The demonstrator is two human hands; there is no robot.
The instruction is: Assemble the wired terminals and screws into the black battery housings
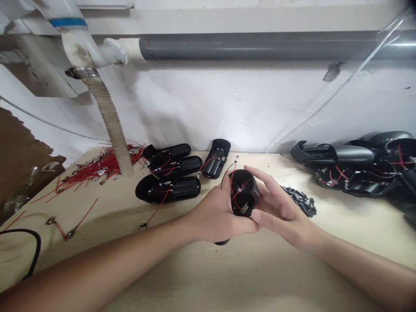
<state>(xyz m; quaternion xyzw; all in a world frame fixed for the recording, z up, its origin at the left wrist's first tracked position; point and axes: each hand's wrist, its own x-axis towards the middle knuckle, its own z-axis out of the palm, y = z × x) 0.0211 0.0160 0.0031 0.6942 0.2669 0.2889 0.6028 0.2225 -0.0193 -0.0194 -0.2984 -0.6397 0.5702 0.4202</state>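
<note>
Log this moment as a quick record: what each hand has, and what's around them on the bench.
Left hand: grips the black plastic housing, thin red wires running over it
Right hand: curved against the same housing from the opposite side
Nearby: loose small black parts right of the hands; four wired black housings beyond the left hand
Rest: red wires with metal terminals on the pale bench; more black housings at far right
</note>
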